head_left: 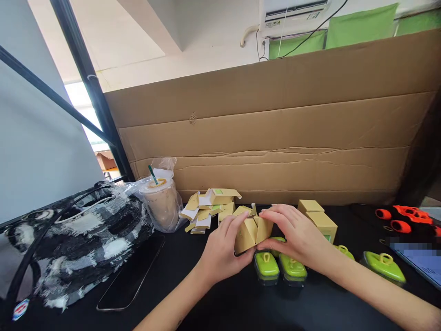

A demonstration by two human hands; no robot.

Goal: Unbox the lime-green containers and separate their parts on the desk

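From my head camera, my left hand (220, 250) and right hand (296, 234) both have their fingers clamped on a small tan carton (251, 232), its flaps open, held just above the black counter (206, 308). Green-lidded containers (279, 266) sit just beneath my right hand. A pile of flat cartons (208, 209) lies behind, beside a bagged drink cup (161, 202).

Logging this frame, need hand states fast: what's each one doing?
Left hand: closed on the small cardboard box, gripping its left side.
Right hand: closed on the same box, fingers on its top right, above the green-lidded containers.
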